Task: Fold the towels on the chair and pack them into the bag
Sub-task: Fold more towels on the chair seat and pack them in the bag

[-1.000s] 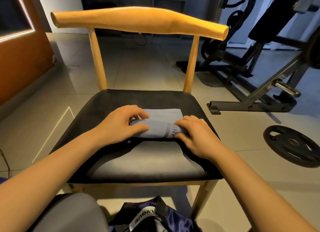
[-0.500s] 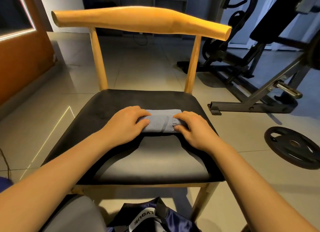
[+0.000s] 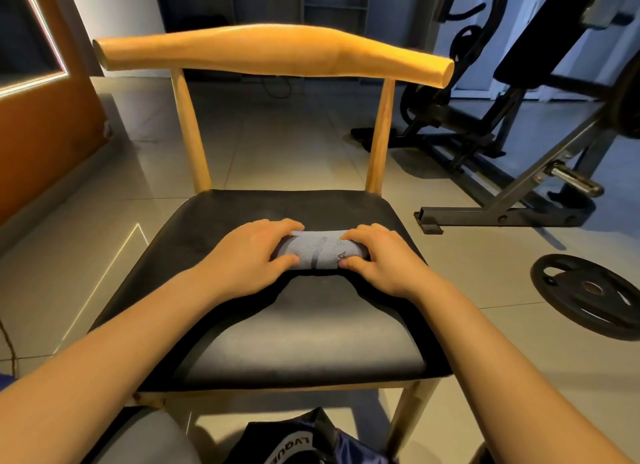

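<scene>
Both hands, left hand (image 3: 254, 257) and right hand (image 3: 379, 259), curl round the towel (image 3: 320, 252) ends so the roll stays tight on the chair (image 3: 311, 342).

Underfoot, pale glossy tiled floor (image 3: 277, 145). Left — orange wall panel (image 3: 41, 141), a bright light strip (image 3: 46, 30) edging a dark inset. Far wall: dim grey shelving unit (image 3: 332, 3). Centre, light wooden chair with black padded seat (image 3: 273, 53). Right — black steel gym bench frame (image 3: 498, 217); round black weight plate (image 3: 585, 295) flat on the tiles nearby.
</scene>
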Tool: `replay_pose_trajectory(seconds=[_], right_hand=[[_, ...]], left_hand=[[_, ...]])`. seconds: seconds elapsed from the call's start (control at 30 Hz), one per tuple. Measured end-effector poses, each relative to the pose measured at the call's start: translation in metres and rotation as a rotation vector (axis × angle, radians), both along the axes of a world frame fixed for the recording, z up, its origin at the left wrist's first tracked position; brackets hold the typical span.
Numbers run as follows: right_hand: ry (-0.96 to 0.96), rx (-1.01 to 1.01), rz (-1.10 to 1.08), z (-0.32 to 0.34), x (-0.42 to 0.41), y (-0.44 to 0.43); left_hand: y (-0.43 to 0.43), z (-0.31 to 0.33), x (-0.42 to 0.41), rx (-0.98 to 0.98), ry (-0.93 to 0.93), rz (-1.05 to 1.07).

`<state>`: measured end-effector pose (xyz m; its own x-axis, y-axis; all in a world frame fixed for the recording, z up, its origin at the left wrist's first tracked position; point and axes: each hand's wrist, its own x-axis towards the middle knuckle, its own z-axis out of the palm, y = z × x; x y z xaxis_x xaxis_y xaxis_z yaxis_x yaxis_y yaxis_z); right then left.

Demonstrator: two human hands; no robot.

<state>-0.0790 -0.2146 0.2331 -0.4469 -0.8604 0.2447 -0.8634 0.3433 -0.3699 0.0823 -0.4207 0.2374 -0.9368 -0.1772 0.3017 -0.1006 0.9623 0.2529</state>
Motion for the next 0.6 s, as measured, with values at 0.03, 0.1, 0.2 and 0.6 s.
replay_pose_trajectory(seconds=[0.03, 0.1, 0.2, 0.6], right_hand=[[-0.029, 0.009, -0.001, 0.001, -0.002, -0.002], [-0.044, 0.018, -0.012, 0.001, -0.003, -0.004], [0.111, -0.020, -0.022, 0.001, -0.001, -0.004], [-0.198, -0.010, -0.010, 0.004, -0.011, -0.013]], left_hand=[[0.001, -0.005, 0.002, -0.045, 0.042, -0.020], [0.002, -0.014, 0.005, -0.072, 0.082, -0.024], [-0.001, -0.015, 0.001, 0.009, 0.089, 0.023], [-0.024, 0.019, -0.027, 0.411, -0.330, 0.028]])
